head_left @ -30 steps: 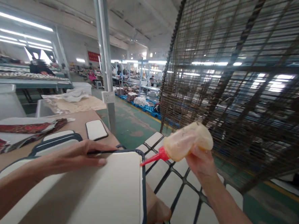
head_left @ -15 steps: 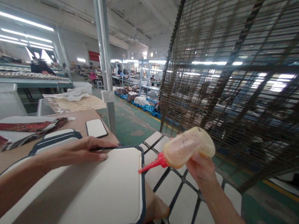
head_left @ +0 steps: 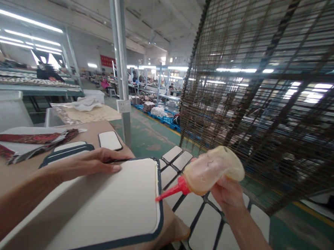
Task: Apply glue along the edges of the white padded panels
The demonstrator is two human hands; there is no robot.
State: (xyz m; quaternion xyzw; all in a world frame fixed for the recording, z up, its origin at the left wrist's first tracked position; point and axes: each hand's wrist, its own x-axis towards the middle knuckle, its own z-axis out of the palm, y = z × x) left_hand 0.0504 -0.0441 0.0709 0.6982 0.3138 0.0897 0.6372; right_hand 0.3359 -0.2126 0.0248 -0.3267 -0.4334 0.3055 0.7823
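Note:
A large white panel with rounded corners and a dark blue edge lies tilted in front of me. My left hand grips its far edge, thumb on the white face and fingers beneath. In my right hand is a squeeze bottle of yellowish, translucent plastic, held on its side. Its red nozzle points down to the left, the tip at the panel's right edge. A thin, yellowish wet line shows along that edge above the tip.
Several smaller dark-edged white panels lie at the lower right. Brown-covered table holds more panels and patterned red fabric. A metal post and wire rack stand beyond. A person is far left.
The nozzle tip has moved down along the panel's right edge, towards me. Both hands keep their holds. The view has shifted slightly.

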